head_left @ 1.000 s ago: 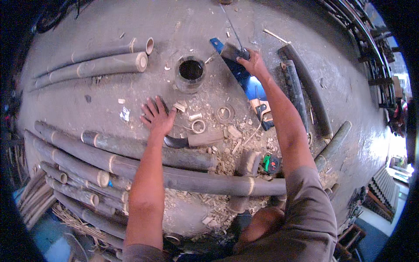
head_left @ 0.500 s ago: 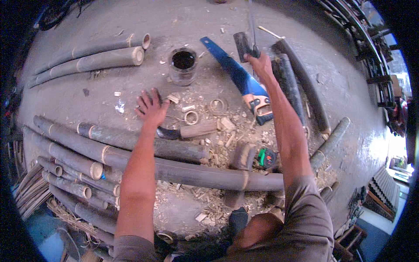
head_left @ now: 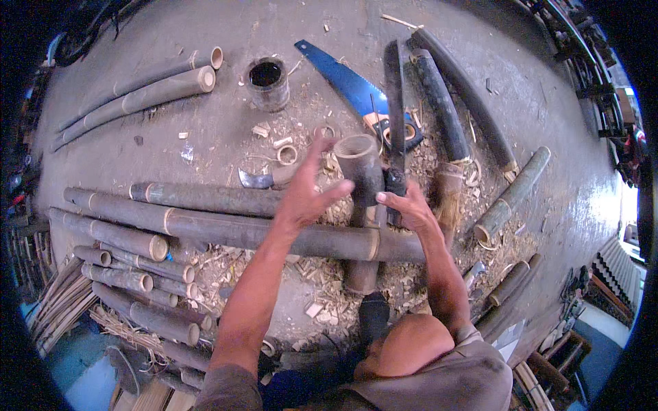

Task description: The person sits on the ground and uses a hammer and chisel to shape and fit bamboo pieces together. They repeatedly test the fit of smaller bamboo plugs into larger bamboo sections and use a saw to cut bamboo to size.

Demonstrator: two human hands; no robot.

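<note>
My right hand grips the black handle of a machete, its long dark blade pointing away from me. Beside its thumb a short bamboo tube stands on end, leaning, with its open end up; whether the thumb bears on it I cannot tell. Just left of the tube my left hand is open, fingers and thumb spread and slightly blurred. Under both hands lies a long bamboo pole, crossing a shorter bamboo piece. A curved knife with a wooden handle lies partly behind the left hand.
A blue handsaw lies beyond the tube, near a dark-filled pot. Bamboo poles lie far left, with more bamboo at right. Cut lengths are piled near left. Wood chips litter the floor.
My right hand has come back toward me with the machete; the short tube beside it is nearer too. My left hand has moved right from above the curved knife to the tube.
</note>
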